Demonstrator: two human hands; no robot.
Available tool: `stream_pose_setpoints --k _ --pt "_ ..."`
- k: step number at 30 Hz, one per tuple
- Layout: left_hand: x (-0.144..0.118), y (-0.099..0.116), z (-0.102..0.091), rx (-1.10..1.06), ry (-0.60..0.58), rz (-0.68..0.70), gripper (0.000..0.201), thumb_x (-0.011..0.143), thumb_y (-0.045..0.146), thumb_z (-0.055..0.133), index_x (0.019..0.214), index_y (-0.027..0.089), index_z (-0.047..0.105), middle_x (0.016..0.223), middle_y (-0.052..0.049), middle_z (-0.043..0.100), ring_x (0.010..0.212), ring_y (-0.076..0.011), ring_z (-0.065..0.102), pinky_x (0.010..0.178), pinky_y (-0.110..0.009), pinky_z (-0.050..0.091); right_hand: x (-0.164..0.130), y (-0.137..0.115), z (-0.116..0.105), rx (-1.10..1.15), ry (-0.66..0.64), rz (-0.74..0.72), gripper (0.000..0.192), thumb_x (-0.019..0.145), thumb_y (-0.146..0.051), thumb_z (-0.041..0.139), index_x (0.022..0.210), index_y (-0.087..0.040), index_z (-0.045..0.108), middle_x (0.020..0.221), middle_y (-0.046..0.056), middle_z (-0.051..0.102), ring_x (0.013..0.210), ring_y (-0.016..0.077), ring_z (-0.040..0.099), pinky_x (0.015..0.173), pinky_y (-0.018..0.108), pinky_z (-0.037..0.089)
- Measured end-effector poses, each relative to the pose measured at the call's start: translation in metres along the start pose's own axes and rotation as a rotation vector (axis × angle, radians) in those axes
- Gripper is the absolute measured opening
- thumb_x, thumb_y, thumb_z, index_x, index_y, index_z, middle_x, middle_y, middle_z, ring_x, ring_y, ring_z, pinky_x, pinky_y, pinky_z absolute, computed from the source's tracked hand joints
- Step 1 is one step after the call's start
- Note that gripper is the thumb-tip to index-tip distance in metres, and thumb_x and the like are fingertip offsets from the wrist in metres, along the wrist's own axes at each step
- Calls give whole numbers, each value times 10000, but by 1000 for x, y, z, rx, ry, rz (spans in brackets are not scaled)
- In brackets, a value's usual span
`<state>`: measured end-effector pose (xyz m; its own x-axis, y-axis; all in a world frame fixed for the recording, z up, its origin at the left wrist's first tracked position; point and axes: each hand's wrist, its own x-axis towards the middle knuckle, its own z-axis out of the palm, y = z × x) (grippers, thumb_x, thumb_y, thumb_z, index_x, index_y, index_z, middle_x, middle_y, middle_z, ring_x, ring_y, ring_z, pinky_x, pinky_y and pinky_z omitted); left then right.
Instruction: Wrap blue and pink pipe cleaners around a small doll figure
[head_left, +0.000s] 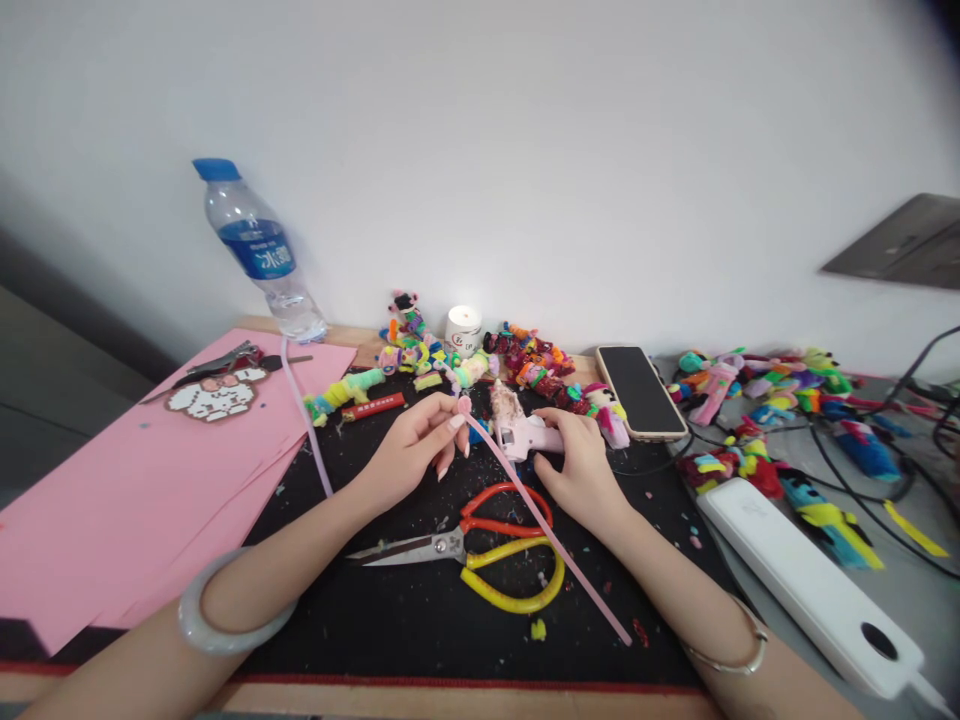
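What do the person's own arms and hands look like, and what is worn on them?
Both forearms are bare, with no sleeves in view. The left hand has long, pale polished nails, and its wrist carries a thick, pale grey-green stone-like bangle. The right hand has a thin silver metal bracelet on its wrist.

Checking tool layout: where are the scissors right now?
In the head view, the scissors lie on the black mat, between the forearms, just below the left hand and right hand.
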<state>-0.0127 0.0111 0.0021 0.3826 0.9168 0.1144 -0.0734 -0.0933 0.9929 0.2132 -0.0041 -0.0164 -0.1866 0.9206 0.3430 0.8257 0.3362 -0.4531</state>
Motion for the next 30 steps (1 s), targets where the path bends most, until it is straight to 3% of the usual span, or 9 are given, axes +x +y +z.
stream_pose_setpoints --k 7,13,17,22,30 --pt "0 -1 0 -8 29 20 165 889 315 450 862 154 471 683 15 573 391 -37 437 402 -181 336 0 -10 -9 54 114 -132 332 728 -144 539 1057 -195 535 1083 100 545 1061 281 451 931 458 338" --pt "1 -4 0 -116 82 -2 153 890 313 452 879 162 471 690 20 576 388 -23 409 398 -165 296 -2 -16 -12 189 -91 -251 174 751 -215 639 903 -209 556 852 45 602 881 228 496 792 369 399" --pt "2 -5 1 -145 68 -31 161 890 318 452 872 159 472 695 17 567 387 -18 395 395 -162 284 -4 -16 -10 339 -132 -308 172 767 -335 644 850 -205 569 777 30 588 781 197 514 739 337 405" --pt "-1 -3 4 -89 45 -47 170 871 325 489 848 157 492 689 24 556 396 -18 392 406 -164 299 -8 -17 -11 491 -89 -208 136 869 -275 472 824 -202 577 793 37 598 761 174 540 721 310 417" --pt "-4 0 9 -48 -32 -101 221 812 362 564 827 142 551 639 21 539 415 -39 400 400 -174 325 -10 -22 -11 561 -122 -70 183 871 -233 468 720 -181 559 679 4 562 624 125 515 605 234 405"
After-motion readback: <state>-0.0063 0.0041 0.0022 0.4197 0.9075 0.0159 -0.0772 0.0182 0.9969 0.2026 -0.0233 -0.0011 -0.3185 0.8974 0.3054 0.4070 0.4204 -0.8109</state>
